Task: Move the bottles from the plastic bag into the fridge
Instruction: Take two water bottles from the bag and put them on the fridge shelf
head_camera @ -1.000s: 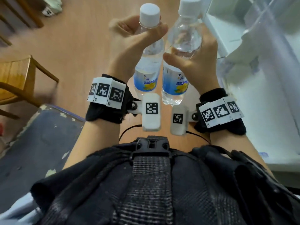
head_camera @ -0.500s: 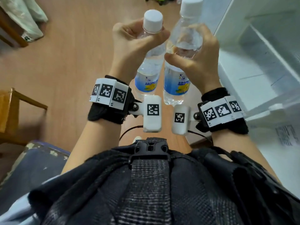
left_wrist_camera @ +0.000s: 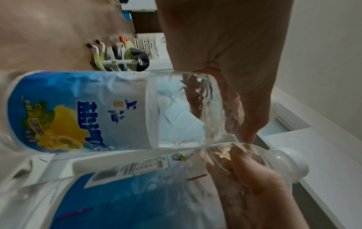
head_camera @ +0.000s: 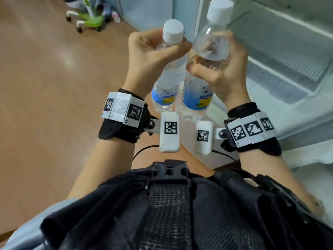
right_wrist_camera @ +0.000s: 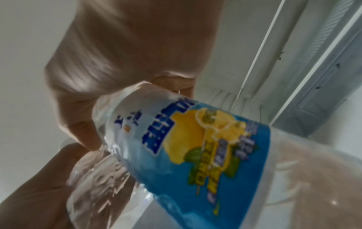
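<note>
Head view. Left hand (head_camera: 153,56) closed around the shoulder of the left bottle (head_camera: 166,76), thumb across the front just below its white cap (head_camera: 173,31). Right hand (head_camera: 220,69) wrapped around the upper body of the right bottle (head_camera: 200,87), fingers curled behind, thumb in front. Both bottles clear plastic, clear liquid, held roughly upright, side by side, very close or touching at the shoulders; cannot tell which. Both are in the air over the wooden floor (head_camera: 45,87), at the front of the open fridge (head_camera: 281,56), not yet inside. Right bottle's cap (head_camera: 220,10) sits higher in frame. Labels blue and white with a yellow lemon picture; Chinese characters, too small to read here. A green wheeled cart (head_camera: 86,17) stands on the floor farther off.

Left wrist view. Left grip (left_wrist_camera: 225,54) closed on the left bottle (left_wrist_camera: 117,111) above the label. Label: blue lettering in Chinese on white, lemon graphic on blue. The right bottle (left_wrist_camera: 137,193) lies just beside it, showing a barcode and small print, unreadable; right hand (left_wrist_camera: 260,193) clasps it near the white cap.

Right wrist view. Right grip (right_wrist_camera: 121,62) closed on the right bottle (right_wrist_camera: 186,147), fingers above the label. Same blue label with lemons and green leaves; text blurred. Fridge interior wall and shelf edges behind.
</note>
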The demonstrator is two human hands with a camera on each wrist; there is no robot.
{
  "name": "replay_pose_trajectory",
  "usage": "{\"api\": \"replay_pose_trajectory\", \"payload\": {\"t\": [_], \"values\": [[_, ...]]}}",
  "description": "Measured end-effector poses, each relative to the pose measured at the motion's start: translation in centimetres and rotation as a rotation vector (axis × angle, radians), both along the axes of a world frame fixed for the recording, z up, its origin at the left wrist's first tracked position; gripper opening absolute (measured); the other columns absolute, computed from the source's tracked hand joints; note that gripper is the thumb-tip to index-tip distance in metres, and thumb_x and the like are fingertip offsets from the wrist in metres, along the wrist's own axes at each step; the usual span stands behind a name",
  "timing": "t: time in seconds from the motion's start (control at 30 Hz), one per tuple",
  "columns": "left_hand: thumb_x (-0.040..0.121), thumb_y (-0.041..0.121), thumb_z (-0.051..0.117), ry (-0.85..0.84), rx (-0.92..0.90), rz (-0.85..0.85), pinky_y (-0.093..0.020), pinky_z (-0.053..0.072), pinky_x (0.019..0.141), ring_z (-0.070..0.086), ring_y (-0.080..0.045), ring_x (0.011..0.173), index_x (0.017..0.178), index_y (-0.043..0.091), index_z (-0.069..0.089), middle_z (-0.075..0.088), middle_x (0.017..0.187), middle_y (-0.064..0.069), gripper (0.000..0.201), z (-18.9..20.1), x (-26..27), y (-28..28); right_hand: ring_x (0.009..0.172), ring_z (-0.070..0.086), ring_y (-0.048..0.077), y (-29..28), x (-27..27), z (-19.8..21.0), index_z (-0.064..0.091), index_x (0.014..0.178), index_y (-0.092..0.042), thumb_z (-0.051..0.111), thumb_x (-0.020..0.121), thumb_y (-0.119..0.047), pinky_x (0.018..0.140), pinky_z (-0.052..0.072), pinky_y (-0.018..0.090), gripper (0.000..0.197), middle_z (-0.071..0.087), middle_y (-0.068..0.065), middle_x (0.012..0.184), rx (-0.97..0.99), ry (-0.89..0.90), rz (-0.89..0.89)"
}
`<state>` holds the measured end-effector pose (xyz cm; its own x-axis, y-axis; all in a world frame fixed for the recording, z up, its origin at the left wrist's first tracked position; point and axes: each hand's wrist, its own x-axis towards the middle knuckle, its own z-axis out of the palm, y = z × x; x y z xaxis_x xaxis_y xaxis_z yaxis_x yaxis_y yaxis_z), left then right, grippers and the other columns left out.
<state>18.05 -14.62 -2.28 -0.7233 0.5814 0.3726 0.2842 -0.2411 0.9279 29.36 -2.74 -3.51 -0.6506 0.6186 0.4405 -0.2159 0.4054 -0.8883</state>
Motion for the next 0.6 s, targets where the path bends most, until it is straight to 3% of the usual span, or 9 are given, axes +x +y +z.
{"api": "replay_pose_trajectory", "payload": {"t": [0.1,0.3,0.37,0.47,0.6], "values": [[0.071,0.005,0.08,0.004,0.011,-0.072,-0.024,0.052,0.069,0.06,-0.009,0.067,0.074,0.015,0.074,0.07,0.066,0.009,0.012,0.5,-2.3,4.7,0.069,0.063,0.009,3.3,-1.5,0.6,0.054,0.097,-0.007,0.08,0.06,-0.017,0.065,0.053,0.023,0.046,0.061,-0.006,0.079,0.01,-0.027,-0.084],[0.072,0.003,0.078,0.007,0.077,-0.29,-0.023,0.05,0.067,0.058,-0.006,0.065,0.073,0.013,0.072,0.07,0.064,0.012,0.012,2.2,-4.7,13.2,0.072,0.064,0.005,9.6,-2.4,2.2,0.054,0.093,-0.013,0.079,0.058,-0.026,0.068,0.055,0.026,0.045,0.063,-0.012,0.079,0.076,-0.023,-0.312],[0.071,0.004,0.078,-0.019,0.104,-0.35,-0.022,0.05,0.067,0.058,-0.007,0.065,0.071,0.014,0.072,0.069,0.064,0.011,0.011,3.0,-5.0,15.7,0.07,0.062,-0.002,11.1,-2.3,2.9,0.055,0.095,-0.011,0.079,0.057,-0.028,0.067,0.054,0.022,0.048,0.061,-0.013,0.08,0.084,-0.024,-0.397],[0.07,0.007,0.077,-0.028,0.151,-0.439,-0.023,0.048,0.066,0.054,-0.01,0.064,0.069,0.016,0.072,0.065,0.062,0.008,0.011,3.9,-5.5,19.6,0.068,0.06,-0.01,13.3,-1.7,3.6,0.057,0.1,0.002,0.08,0.059,-0.022,0.066,0.048,0.01,0.053,0.062,-0.007,0.083,0.085,-0.029,-0.525],[0.074,0.001,0.076,0.013,0.206,-0.629,-0.022,0.047,0.064,0.053,-0.006,0.061,0.073,0.008,0.069,0.063,0.061,0.012,0.009,5.4,-5.6,24.4,0.079,0.061,0.003,15.7,-1.3,4.9,0.055,0.099,-0.005,0.08,0.061,-0.024,0.074,0.05,0.016,0.05,0.061,-0.009,0.087,0.118,-0.031,-0.725]]}}
